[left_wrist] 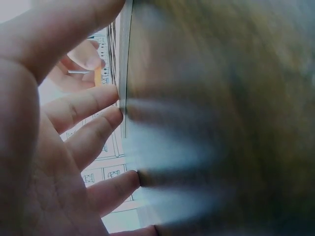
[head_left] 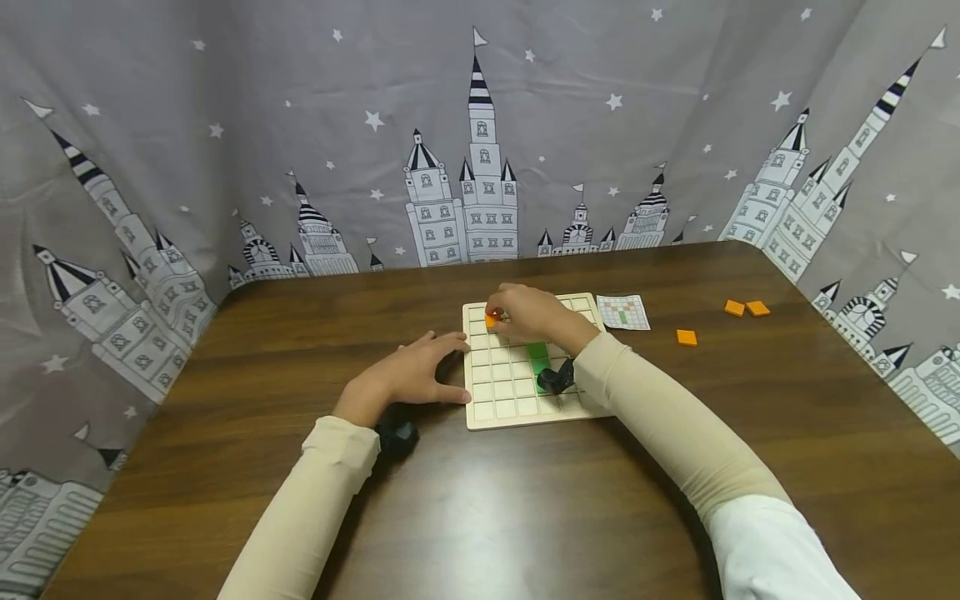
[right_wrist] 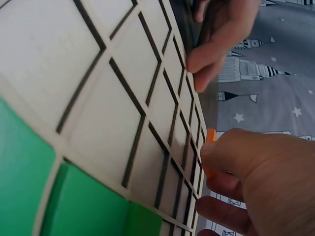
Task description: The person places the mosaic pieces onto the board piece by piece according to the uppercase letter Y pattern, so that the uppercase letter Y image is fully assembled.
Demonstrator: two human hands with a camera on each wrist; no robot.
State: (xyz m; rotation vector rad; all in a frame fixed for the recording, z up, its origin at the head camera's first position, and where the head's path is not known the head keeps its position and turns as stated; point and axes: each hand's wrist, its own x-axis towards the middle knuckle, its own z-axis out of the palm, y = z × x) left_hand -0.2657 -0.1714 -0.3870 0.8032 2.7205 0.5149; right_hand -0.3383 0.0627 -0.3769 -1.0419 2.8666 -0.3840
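A pale wooden grid board [head_left: 495, 410] lies on the table, with several green tiles [head_left: 538, 354] in a column of its cells. My right hand [head_left: 532, 315] pinches an orange square tile [right_wrist: 210, 147] between thumb and fingers, close over the board's far left corner. Along the board's left edge, my left hand [head_left: 416, 372] rests with spread fingers, fingertips and thumb right at the rim. The left wrist view shows those fingers [left_wrist: 96, 135] reaching to the edge and the tabletop.
To the right of the board lies a small pattern card [head_left: 624, 312] with coloured squares. Farther right are three loose orange tiles [head_left: 686, 337] on the brown wooden table [head_left: 300, 333]. A grey curtain [head_left: 285, 125] with castles and stars hangs behind.
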